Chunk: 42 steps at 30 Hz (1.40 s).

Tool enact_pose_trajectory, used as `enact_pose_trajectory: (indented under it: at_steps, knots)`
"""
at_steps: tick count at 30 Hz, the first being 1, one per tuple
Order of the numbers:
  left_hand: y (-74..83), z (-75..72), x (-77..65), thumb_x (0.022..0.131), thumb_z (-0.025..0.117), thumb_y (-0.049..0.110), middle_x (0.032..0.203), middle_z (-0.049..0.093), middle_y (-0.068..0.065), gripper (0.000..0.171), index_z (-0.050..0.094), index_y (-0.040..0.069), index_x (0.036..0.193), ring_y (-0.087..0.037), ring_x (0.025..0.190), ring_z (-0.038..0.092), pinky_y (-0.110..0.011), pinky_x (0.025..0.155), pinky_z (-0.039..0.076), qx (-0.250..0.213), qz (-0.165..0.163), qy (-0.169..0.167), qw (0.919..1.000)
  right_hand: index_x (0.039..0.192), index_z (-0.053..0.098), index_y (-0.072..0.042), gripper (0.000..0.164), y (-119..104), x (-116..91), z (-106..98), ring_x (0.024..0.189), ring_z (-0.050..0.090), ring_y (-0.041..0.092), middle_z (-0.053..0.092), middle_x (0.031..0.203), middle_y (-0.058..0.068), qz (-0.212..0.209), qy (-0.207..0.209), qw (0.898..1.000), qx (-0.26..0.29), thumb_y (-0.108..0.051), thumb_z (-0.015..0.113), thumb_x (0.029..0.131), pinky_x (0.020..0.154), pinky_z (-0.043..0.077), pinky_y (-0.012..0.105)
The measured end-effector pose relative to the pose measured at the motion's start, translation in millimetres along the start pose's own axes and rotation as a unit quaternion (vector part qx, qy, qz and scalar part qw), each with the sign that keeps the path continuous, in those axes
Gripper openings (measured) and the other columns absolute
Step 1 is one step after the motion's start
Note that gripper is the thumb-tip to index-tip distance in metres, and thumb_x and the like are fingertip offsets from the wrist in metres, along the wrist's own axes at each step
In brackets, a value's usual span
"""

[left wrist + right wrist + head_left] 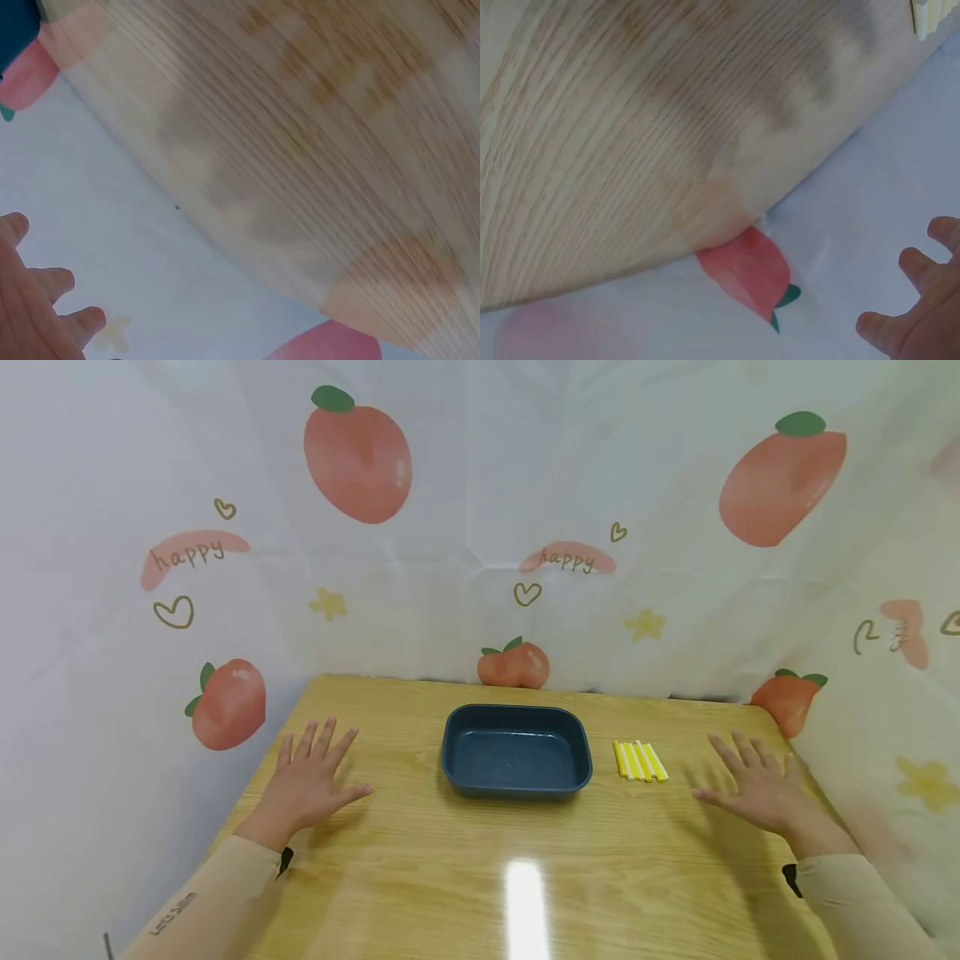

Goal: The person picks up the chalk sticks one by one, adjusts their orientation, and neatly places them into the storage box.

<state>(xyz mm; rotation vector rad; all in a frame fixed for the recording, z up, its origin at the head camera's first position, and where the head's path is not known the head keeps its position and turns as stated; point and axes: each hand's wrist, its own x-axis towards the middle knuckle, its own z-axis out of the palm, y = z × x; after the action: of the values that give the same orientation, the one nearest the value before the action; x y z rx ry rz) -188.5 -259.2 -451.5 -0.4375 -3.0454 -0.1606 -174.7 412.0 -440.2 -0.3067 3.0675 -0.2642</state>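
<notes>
Fingers spread wide, my left hand (306, 785) hovers over the left side of the table and holds nothing. On the other side my right hand (761, 789) is likewise spread, its thumb pointing toward a small row of yellow and white sticks (640, 761). Those sticks lie side by side on the wood, just right of a dark blue rectangular tub (517, 792). The tub stands between the hands, and its inside shows bare. In the left wrist view some fingers (52, 283) show at the lower left; in the right wrist view, fingers (919, 266) show at the lower right.
The light wooden table (450, 877) reflects a bright light strip near the front. A white curtain (465, 485) printed with peaches, hearts and "happy" hangs behind the table and along both sides, close to its edges.
</notes>
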Motion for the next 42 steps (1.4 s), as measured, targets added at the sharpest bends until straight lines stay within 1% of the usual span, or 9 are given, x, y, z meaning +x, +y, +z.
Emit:
enact_pose_trajectory:
  at_steps: [3,8,13,21,27,30,34,42]
  knots:
    - [2.9,-1.0,2.2,0.088,0.050,0.078,0.164,0.011,-0.025,0.100,0.024,0.015,0.161,-0.050,0.149,0.006,-0.069,0.114,-0.002,-0.007,0.000,-0.004,1.0000,0.162,-0.005,-0.023,0.103,-2,0,1,0.143,0.005,0.061,-0.001,0.162,0.032,0.001,-0.003,1.000,0.006,-0.064,0.059,0.092,0.099,-0.004,0.084]
    - [11.1,2.2,4.4,0.089,0.046,0.079,0.164,0.009,-0.026,0.099,0.022,0.015,0.161,-0.050,0.149,0.003,-0.070,0.114,-0.002,-0.028,0.005,-0.007,0.9996,0.163,-0.003,-0.023,0.103,-10,-4,2,0.142,0.008,0.061,0.001,0.162,0.031,0.005,0.004,1.000,0.012,-0.063,0.060,0.092,0.099,-0.002,0.084]
    - [18.5,4.1,2.3,0.089,0.049,0.076,0.164,0.010,-0.026,0.098,0.023,0.015,0.161,-0.049,0.149,0.004,-0.069,0.115,-0.001,-0.036,0.001,-0.003,0.9994,0.163,-0.001,-0.023,0.101,-23,-7,1,0.143,0.007,0.060,0.000,0.163,0.030,-0.002,0.006,0.999,0.037,-0.060,0.061,0.092,0.100,-0.002,0.084]
    - [27.6,6.2,-1.7,0.090,0.053,0.073,0.164,0.011,-0.026,0.097,0.023,0.013,0.161,-0.050,0.149,0.006,-0.069,0.114,0.000,-0.069,-0.004,-0.003,0.9976,0.163,0.001,-0.021,0.101,-40,-6,2,0.142,0.009,0.060,0.003,0.162,0.032,-0.011,0.011,0.998,0.058,-0.057,0.063,0.093,0.099,0.001,0.085]
    - [30.1,12.6,-0.9,0.089,0.056,0.071,0.163,0.014,-0.026,0.098,0.025,0.013,0.160,-0.051,0.148,0.008,-0.070,0.114,0.001,-0.088,0.000,0.001,0.9961,0.163,0.005,-0.018,0.100,-54,-2,2,0.142,0.010,0.059,0.006,0.162,0.031,-0.017,0.020,0.997,0.076,-0.056,0.064,0.093,0.100,0.002,0.084]
    - [32.9,15.0,0.7,0.089,0.056,0.072,0.164,0.014,-0.025,0.098,0.024,0.013,0.161,-0.050,0.148,0.009,-0.069,0.114,0.002,-0.093,0.003,0.001,0.9957,0.163,0.006,-0.016,0.099,-60,0,2,0.143,0.010,0.058,0.008,0.162,0.031,-0.019,0.023,0.996,0.082,-0.056,0.064,0.093,0.101,0.003,0.083]
    - [37.9,15.5,2.7,0.089,0.055,0.072,0.164,0.014,-0.024,0.098,0.023,0.013,0.161,-0.050,0.148,0.010,-0.069,0.115,0.002,-0.099,0.008,0.000,0.9950,0.163,0.008,-0.013,0.099,-68,3,3,0.143,0.011,0.057,0.010,0.161,0.031,-0.022,0.031,0.995,0.088,-0.055,0.064,0.093,0.102,0.004,0.081]
    - [48.0,14.8,8.3,0.091,0.056,0.069,0.164,0.016,-0.024,0.096,0.023,0.012,0.161,-0.049,0.148,0.012,-0.068,0.115,0.006,-0.115,0.022,0.000,0.9931,0.160,0.016,-0.004,0.095,-79,11,9,0.141,0.015,0.058,0.017,0.159,0.033,-0.030,0.054,0.994,0.091,-0.053,0.064,0.094,0.103,0.012,0.079]
